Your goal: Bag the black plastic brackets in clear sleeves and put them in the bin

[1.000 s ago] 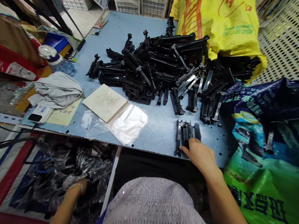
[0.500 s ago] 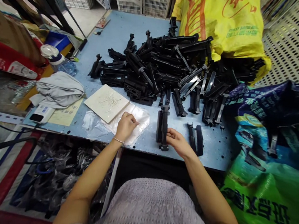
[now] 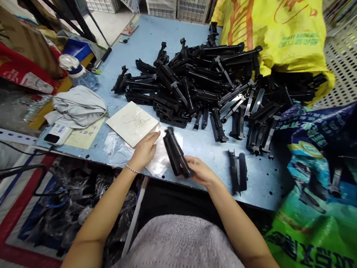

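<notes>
My right hand grips a long black plastic part by its near end, holding it tilted above the front of the bench. My left hand is at the near right corner of a white square tile that bears tiny thin pieces. Its fingers are pressed together; whatever is between them is too small to tell. Under and beside this hand lies a clear plastic bag. Two more black parts lie side by side, right of my right hand.
A big heap of black parts covers the bench's middle, spilling from a yellow sack. A green and blue bag stands at the right. A grey cloth, a white device and a bottle are at the left.
The black part in my right hand has moved left and turned from upright to slanting. My left hand has shifted slightly left, to the tile's corner. The whole view has slid a little.
</notes>
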A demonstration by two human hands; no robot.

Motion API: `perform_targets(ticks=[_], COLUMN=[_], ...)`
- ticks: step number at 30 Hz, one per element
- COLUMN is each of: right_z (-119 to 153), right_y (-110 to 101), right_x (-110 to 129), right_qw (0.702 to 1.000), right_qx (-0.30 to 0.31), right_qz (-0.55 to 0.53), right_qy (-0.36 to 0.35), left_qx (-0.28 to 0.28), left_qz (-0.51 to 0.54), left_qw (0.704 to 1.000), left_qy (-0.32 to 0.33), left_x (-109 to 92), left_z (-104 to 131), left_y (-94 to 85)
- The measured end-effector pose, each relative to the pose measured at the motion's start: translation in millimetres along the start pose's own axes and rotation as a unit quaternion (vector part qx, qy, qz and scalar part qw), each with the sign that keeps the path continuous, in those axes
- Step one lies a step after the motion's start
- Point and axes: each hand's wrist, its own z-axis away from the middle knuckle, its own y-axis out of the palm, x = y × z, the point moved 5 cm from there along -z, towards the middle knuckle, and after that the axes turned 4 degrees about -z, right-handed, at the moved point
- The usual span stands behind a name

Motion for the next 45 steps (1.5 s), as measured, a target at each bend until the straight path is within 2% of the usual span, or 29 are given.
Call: perform_targets(ticks=[2, 5, 7, 9, 11, 12, 14, 16, 17, 18, 20, 21, 22, 23, 24, 26, 27, 28, 29, 31, 32, 33, 35, 37, 39, 41, 43, 45], right_z=[7.9, 2.2, -4.4, -4.7, 3.6, 9.8, 23.8, 40.0, 48.4, 56.7, 75.8, 87.8, 101.2, 115.6, 129.3, 147.6, 151.2, 151.5, 149.1, 138.8, 132.2, 125.2, 112.3, 103.8, 100.4, 100.4, 100.0, 95.7], right_y=[0.1, 0.3, 5.8, 16.0, 32.1, 41.9, 62.1, 73.1, 71.5, 64.2, 34.1, 14.2, -5.9, -25.2, -42.6, -71.3, -82.1, -90.6, -96.8, -103.5, -104.8, -105.2, -103.6, -100.7, -98.0, -95.7, -91.5, -82.6], right_x=[-11.4, -18.4, -16.7, -11.7, -9.9, -12.5, -23.9, -32.4, -31.7, -26.8, -5.3, 10.2, 27.0, 44.7, 60.7, 82.6, 89.3, 93.7, 96.7, 100.7, 102.6, 104.2, 105.5, 103.4, 97.1, 89.4, 82.7, 77.4], right_qw=[0.996, 0.991, 0.995, 0.999, 0.996, 0.994, 0.995, 0.991, 0.989, 0.989, 0.975, 0.95, 0.908, 0.846, 0.771, 0.626, 0.567, 0.52, 0.486, 0.444, 0.435, 0.432, 0.443, 0.477, 0.536, 0.605, 0.673, 0.746], right_qx=[0.034, 0.006, -0.016, -0.04, -0.041, -0.025, 0.049, 0.119, 0.128, 0.113, 0.017, -0.052, -0.119, -0.19, -0.249, -0.31, -0.309, -0.293, -0.27, -0.217, -0.196, -0.175, -0.128, -0.079, -0.03, -0.01, -0.025, -0.067], right_qz=[-0.039, -0.092, -0.079, -0.022, 0.04, 0.059, 0.065, 0.059, 0.071, 0.1, 0.215, 0.294, 0.383, 0.474, 0.557, 0.694, 0.746, 0.788, 0.818, 0.855, 0.864, 0.868, 0.869, 0.855, 0.825, 0.78, 0.724, 0.643], right_qy=[0.072, 0.099, 0.066, -0.007, -0.075, -0.087, -0.053, -0.002, 0.006, -0.002, -0.052, -0.088, -0.121, -0.158, -0.181, -0.173, -0.161, -0.151, -0.148, -0.157, -0.164, -0.17, -0.18, -0.184, -0.175, -0.159, -0.148, -0.159], left_qx=[-0.008, 0.006, 0.047, 0.08, 0.075, 0.07, 0.065, 0.1, 0.129, 0.162, 0.242, 0.281, 0.316, 0.346, 0.367, 0.387, 0.393, 0.398, 0.402, 0.37, 0.321, 0.254, 0.104, 0.028, 0.012, 0.015, 0.029, 0.042], left_qz=[0.023, 0.061, 0.088, 0.095, 0.074, 0.055, 0.013, -0.016, -0.025, -0.03, -0.044, -0.058, -0.077, -0.098, -0.117, -0.137, -0.135, -0.117, -0.083, 0.006, 0.039, 0.053, 0.004, -0.058, -0.057, 0.034, 0.172, 0.269], left_qw=[1.0, 0.995, 0.988, 0.983, 0.983, 0.984, 0.984, 0.983, 0.982, 0.981, 0.969, 0.958, 0.943, 0.925, 0.908, 0.886, 0.882, 0.884, 0.892, 0.92, 0.941, 0.963, 0.993, 0.996, 0.994, 0.99, 0.967, 0.936], left_qy=[0.014, 0.078, 0.118, 0.136, 0.15, 0.157, 0.167, 0.152, 0.134, 0.106, 0.025, -0.023, -0.074, -0.123, -0.165, -0.216, -0.222, -0.213, -0.191, -0.128, -0.096, -0.07, -0.055, -0.069, -0.095, -0.138, -0.188, -0.222], left_x=[-10.4, -42.2, -65.9, -85.5, -102.0, -109.6, -121.3, -120.9, -113.7, -101.1, -61.2, -36.6, -11.1, 13.0, 33.6, 58.2, 60.6, 55.8, 44.4, 9.1, -10.0, -26.9, -47.7, -51.1, -38.4, -15.4, 7.3, 21.1], left_z=[6.3, 26.6, 44.9, 63.6, 82.2, 92.2, 114.5, 138.4, 149.8, 159.9, 175.2, 180.0, 183.2, 184.7, 184.4, 178.3, 172.7, 165.1, 155.3, 127.1, 108.6, 88.6, 51.1, 23.2, 5.8, -1.5, -1.4, 1.9], left_y=[-6.8, -12.0, -9.5, -7.6, -13.9, -20.6, -39.7, -59.3, -66.1, -69.4, -60.9, -49.9, -36.0, -20.9, -6.9, 13.6, 19.2, 22.2, 23.3, 21.6, 19.8, 18.6, 21.5, 34.8, 47.6, 51.7, 50.0, 46.4])
